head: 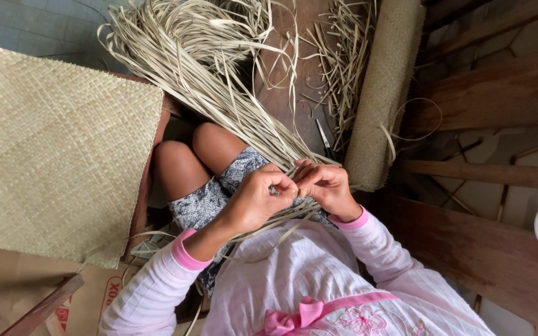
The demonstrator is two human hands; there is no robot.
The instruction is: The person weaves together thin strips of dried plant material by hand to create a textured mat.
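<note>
A thick bundle of pale dried leaf strips [219,81] runs from the top of the head view down across my lap. My left hand [258,200] pinches the near ends of the strips between thumb and fingers. My right hand [326,186] meets it fingertip to fingertip and grips the same strips. Loose strip ends [269,227] trail under both hands over my pink top. My bare knees [194,155] show just left of the bundle.
A flat woven mat [51,149] lies at the left. A rolled woven mat [384,93] stands at the upper right beside dark wooden planks [487,93]. Small scissors [325,138] rest near the roll. Cardboard [7,286] lies at the lower left.
</note>
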